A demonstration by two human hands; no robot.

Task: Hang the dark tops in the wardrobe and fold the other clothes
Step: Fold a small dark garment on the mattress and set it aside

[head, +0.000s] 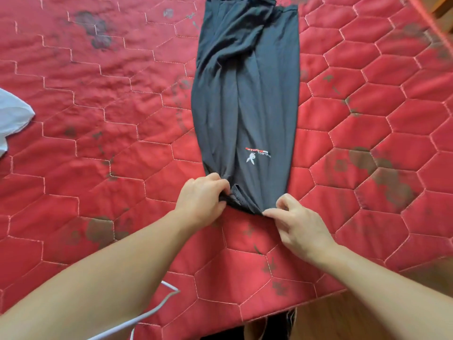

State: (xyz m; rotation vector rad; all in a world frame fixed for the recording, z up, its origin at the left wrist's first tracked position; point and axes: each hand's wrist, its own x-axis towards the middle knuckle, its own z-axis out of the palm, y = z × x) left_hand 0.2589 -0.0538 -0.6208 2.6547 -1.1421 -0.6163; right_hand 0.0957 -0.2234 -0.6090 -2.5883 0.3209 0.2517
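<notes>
A dark grey top (247, 99) lies lengthwise on the red quilted bed cover (98, 148), folded into a narrow strip with a small white and red logo near its close end. My left hand (202, 200) grips the bunched near-left corner of the top, fingers curled into the fabric. My right hand (297, 224) pinches the near-right corner between thumb and fingers. The top's far end runs out of view at the upper edge.
A white garment (12, 116) lies at the left edge of the bed. A white wire hanger (157, 307) sits near the bed's front edge under my left forearm. Wooden floor (367, 317) shows at the lower right, and dark fabric (267, 327) hangs below the bed edge.
</notes>
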